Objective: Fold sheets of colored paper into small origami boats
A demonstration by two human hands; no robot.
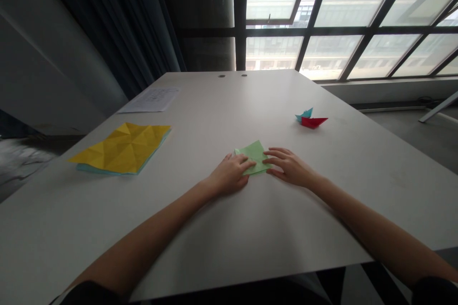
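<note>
A small light-green sheet of folded paper [256,151] lies on the white table in front of me, with more than one layer showing at its near edge. My left hand [232,171] rests over its left side, fingers stretched across the paper and thumb near the lower edge. On the opposite side, my right hand [288,166] has its fingers spread, with the fingertips touching the paper's right edge. Neither hand is closed around the sheet. Part of the paper's left side is hidden under my left fingers.
To the left lie a creased yellow sheet [130,145] and a light-blue sheet [107,170] beneath it. Behind them is a printed white page [152,100]. A red paper boat [314,122] and a blue paper boat [304,115] stand at the right on the table [229,114].
</note>
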